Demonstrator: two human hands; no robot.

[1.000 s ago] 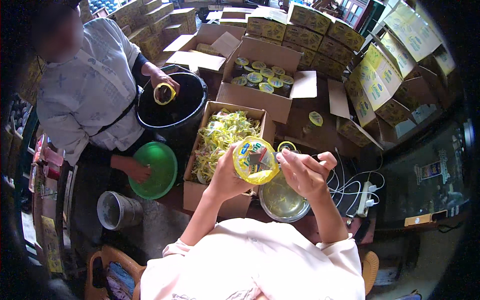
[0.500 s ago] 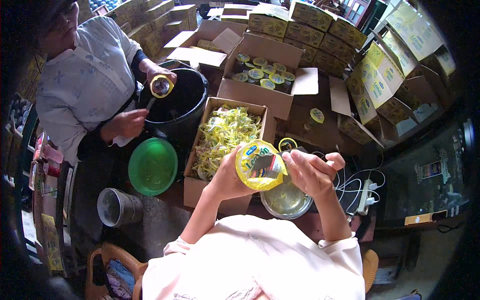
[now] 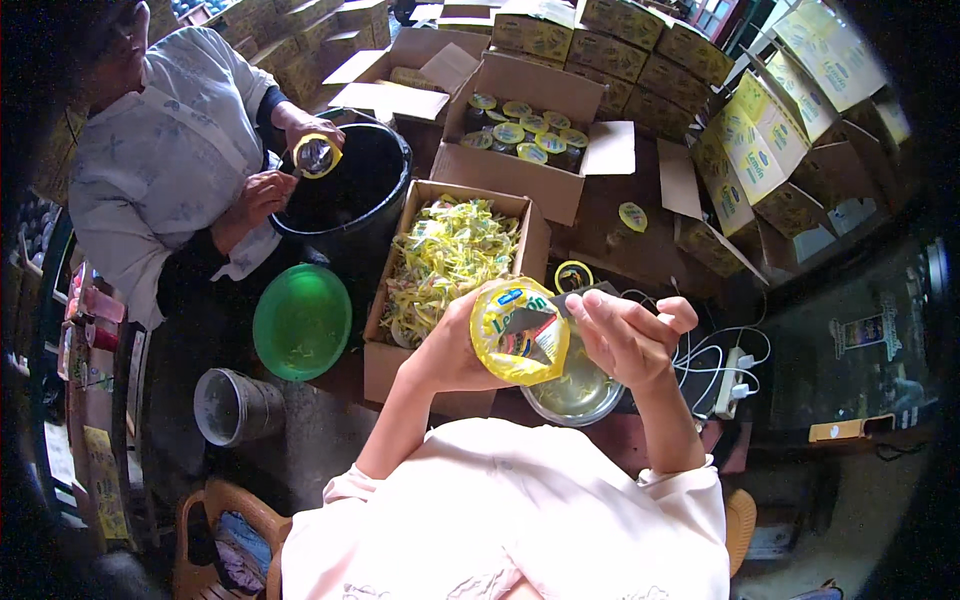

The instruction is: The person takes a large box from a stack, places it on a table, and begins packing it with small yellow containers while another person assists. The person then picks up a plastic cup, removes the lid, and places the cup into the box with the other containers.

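Note:
A plastic cup with a yellow printed film lid is held in my left hand, its top tilted up toward me. The film has a dark gap in its middle. My right hand pinches a flat grey knife, whose blade reaches over the lid. Beneath the hands stands a metal bowl with yellow bits in it. Left of the cup, yellow film strips fill a cardboard box. Behind the knife is a round yellow-rimmed cup.
At the left, a co-worker holds a similar cup over a black bucket. A green basin and grey bucket stand lower left. Behind are an open carton of lidded cups and a single cup. White cables lie right.
The knife blade has moved left across the lid, and the gap in the film has changed shape. The co-worker's lower hand has risen closer to their cup.

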